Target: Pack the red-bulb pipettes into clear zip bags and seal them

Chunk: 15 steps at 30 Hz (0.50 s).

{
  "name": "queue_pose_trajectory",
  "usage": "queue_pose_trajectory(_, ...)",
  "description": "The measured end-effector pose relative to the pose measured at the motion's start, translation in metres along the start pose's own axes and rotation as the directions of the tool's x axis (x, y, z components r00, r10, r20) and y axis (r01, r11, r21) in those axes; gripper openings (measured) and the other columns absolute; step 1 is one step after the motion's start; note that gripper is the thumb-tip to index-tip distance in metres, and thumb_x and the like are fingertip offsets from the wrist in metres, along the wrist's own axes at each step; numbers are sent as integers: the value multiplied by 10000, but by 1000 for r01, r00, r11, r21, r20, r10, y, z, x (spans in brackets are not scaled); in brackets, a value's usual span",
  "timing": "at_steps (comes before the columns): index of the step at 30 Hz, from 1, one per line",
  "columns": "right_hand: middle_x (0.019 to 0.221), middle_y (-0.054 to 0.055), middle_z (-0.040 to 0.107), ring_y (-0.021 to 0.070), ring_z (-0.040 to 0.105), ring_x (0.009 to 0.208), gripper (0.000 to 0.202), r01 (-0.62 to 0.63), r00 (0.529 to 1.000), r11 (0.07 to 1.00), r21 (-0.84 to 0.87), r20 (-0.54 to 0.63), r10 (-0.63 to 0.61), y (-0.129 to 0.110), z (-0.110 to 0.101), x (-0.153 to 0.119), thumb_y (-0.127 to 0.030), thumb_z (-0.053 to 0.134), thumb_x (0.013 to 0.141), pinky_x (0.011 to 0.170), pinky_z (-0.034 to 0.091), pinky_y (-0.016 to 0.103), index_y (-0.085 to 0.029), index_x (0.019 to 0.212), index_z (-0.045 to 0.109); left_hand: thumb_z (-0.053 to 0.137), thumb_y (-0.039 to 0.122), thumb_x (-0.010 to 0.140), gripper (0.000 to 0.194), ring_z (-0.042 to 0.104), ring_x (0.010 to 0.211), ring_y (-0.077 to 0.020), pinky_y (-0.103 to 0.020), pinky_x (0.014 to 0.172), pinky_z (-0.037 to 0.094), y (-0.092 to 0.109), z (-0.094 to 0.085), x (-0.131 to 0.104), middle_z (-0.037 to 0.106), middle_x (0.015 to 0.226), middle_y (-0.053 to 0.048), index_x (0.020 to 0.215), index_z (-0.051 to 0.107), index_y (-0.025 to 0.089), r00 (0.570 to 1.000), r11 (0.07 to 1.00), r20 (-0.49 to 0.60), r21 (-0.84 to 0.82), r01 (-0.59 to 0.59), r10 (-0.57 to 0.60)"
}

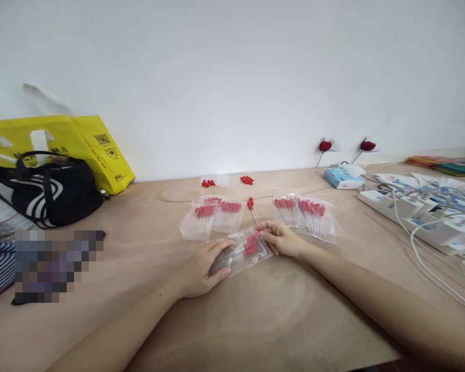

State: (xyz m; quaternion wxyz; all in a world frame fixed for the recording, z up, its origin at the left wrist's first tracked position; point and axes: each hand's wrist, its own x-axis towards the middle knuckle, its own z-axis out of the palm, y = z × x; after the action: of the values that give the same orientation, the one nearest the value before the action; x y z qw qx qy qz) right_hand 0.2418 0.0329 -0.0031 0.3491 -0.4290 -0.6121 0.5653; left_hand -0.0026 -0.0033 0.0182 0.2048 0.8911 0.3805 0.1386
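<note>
A clear plastic bag (238, 258) holding several red-tipped white sticks (250, 245) lies tilted between my hands, just above the table. My left hand (202, 268) grips the bag's lower left end between thumb and fingers. At its upper right end, my right hand (281, 238) pinches the bag's edge. Beyond the hands, a few loose red-tipped sticks (251, 204) rest on the table. Filled bags of such sticks lie to the left (230, 216) and to the right (312, 217). Two small groups of red tips (208, 183) sit near the wall on clear plastic.
A black bag (62, 191) and a yellow bag (101, 150) stand at the left on the wooden table (232, 330). A blue tissue pack (343, 177), two red flowers (325, 146) and a power strip (422, 219) with white cables are at the right.
</note>
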Motion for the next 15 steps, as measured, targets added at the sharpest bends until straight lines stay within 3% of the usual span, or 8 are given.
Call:
queue_pose_trajectory(3, 365, -119, 401, 45, 328, 298, 340, 2, 1000, 1000, -21, -21, -2, 5, 1, 3, -448, 589, 671, 338, 206, 173, -174, 826, 461, 459, 286, 812, 486, 403, 1158, -224, -385, 961, 349, 0, 0, 0, 391, 1301, -73, 1262, 287, 222, 1000, 1000, 2, 7, 11, -11)
queue_pose_trajectory(7, 468, -76, 475, 22, 322, 347, 323, -19, 999, 999, -34, 47, 21, 8, 2, 3, -441, 635, 616, 359, 205, 173, -150, 685, 511, 460, 281, 812, 484, 403, 1158, -218, -380, 963, 349, -1, 1, -1, 394, 1300, -63, 1262, 288, 228, 1000, 1000, -6, 12, 2, -2)
queue_pose_trajectory(10, 469, -67, 466, 30, 333, 370, 252, -24, 997, 993, -117, 67, 32, 5, -2, 4, -388, 587, 666, 380, 237, 178, -137, 686, 572, 458, 292, 816, 487, 395, 1166, -218, -384, 967, 344, -2, 1, -1, 389, 1305, -65, 1265, 282, 230, 1000, 1000, -3, 19, 14, -13)
queue_pose_trajectory(12, 464, -61, 471, 44, 363, 375, 195, -50, 999, 975, -218, -20, 47, 1, -9, 10, -328, 539, 701, 394, 274, 185, -139, 695, 585, 452, 304, 821, 480, 393, 1168, -218, -388, 968, 343, -2, 1, -1, 388, 1305, -68, 1265, 283, 230, 1000, 1000, 5, 20, 20, -20)
queue_pose_trajectory(15, 597, -20, 572, 76, 502, 510, 100, -100, 954, 890, -444, -297, -41, -6, -22, 30, -236, 527, 695, 502, 373, 188, -149, 694, 578, 451, 313, 822, 472, 392, 1170, -222, -391, 967, 344, -2, 1, -1, 388, 1305, -73, 1259, 295, 226, 1000, 1000, 12, 18, 24, -25)
